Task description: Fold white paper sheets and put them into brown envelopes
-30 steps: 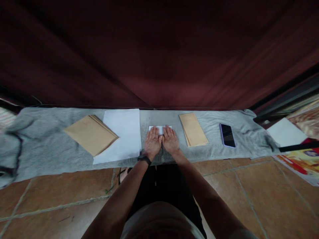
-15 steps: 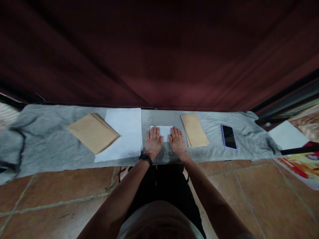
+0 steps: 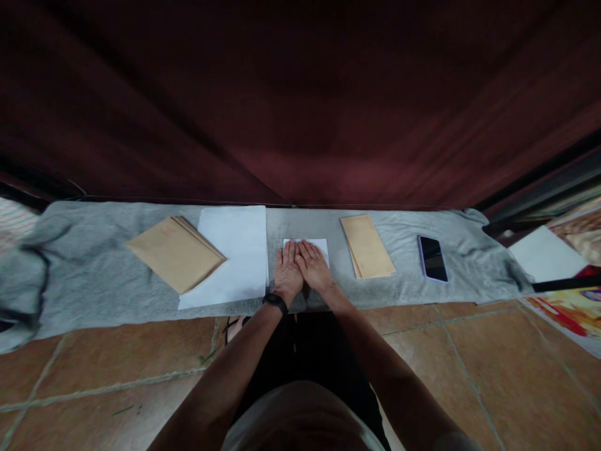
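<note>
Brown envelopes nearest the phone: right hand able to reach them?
Probably yes. The right hand lies flat on the small white paper; only that paper's edge and gray cloth show between it and the brown envelopes, with nothing on top of them.

Through the head camera I see a dark wristband (image 3: 276, 303) on the left wrist, snug like a fitness tracker, with a wider, smooth section on top; I can't read any marking on it. The left hand (image 3: 288, 274) and right hand (image 3: 313, 267) are bare, as are both forearms. Below me a loose greyish top (image 3: 300, 404) bulges in a rounded curve, paler along its rim and dim toward the middle. The trousers (image 3: 310, 351) look plain black to me, with one short pale streak at the centre. Near one foot (image 3: 233, 330) I make out thin dark straps, probably a sandal's.
</note>
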Tool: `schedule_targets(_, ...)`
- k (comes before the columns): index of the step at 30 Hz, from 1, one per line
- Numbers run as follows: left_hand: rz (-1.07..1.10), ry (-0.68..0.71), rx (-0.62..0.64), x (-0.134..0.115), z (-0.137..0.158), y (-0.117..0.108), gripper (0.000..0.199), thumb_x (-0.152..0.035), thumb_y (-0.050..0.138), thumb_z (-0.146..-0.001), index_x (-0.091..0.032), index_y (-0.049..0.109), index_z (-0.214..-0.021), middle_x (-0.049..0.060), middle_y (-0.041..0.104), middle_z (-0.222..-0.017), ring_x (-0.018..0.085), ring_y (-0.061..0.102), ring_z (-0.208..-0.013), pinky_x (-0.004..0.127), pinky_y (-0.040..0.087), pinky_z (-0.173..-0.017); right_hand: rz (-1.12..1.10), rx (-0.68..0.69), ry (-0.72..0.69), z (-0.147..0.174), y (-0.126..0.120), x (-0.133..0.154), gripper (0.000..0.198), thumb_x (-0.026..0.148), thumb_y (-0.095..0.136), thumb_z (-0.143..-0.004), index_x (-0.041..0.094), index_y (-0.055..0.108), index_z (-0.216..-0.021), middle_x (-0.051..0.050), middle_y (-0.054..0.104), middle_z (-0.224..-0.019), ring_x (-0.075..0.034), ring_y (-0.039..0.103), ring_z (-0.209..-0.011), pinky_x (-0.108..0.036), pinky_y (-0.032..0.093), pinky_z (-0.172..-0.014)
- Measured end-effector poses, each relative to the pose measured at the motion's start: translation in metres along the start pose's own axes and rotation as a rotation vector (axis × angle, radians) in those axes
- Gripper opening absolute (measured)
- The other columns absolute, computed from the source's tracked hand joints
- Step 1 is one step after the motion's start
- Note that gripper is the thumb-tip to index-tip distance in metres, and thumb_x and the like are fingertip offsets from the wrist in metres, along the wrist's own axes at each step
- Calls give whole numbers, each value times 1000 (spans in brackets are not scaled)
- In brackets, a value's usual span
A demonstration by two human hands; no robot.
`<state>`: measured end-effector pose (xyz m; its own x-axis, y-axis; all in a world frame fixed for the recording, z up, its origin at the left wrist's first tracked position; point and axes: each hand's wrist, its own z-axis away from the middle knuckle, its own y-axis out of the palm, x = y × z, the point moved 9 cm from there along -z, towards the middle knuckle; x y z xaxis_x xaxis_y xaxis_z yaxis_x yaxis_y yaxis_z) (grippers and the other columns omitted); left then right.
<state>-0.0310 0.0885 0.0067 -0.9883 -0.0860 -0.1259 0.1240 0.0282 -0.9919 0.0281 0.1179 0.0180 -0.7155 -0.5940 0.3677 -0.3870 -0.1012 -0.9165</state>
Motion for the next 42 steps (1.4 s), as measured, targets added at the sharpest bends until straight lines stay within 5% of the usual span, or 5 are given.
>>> schedule_targets(17,95,-64,-63,6,2,-5,60,-34,30,-102,-10,28,-157,14,23,-166,26,14,-155,48,15,-126,151,-84,78,23,-8,-43,53,34,36,-106,13,37,-155,-13,35,-161,-26,30,-150,-47,23,-122)
schedule_targets(27,104,-124,-158,13,15,-15,61,-31,29,-102,-1,27,-155,20,27,-163,27,19,-154,48,20,-126,138,-131,130,31,-17,-54,58,39,36,-106,8,35,-154,-17,39,-158,-27,35,-147,-47,25,-120)
schedule_targets(35,131,141,-123,-36,3,-10,58,-30,25,-103,-7,31,-156,13,33,-162,23,19,-154,46,18,-127,145,-82,125,31,-15,-55,55,31,33,-105,7,34,-155,-16,36,-160,-26,30,-150,-46,22,-121)
schedule_targets(42,110,137,-106,-20,-2,-2,59,-33,30,-103,-6,32,-156,14,31,-163,23,21,-154,43,19,-127,147,-107,142,32,-17,-53,56,34,34,-106,6,36,-154,-15,36,-160,-27,33,-148,-46,22,-121)
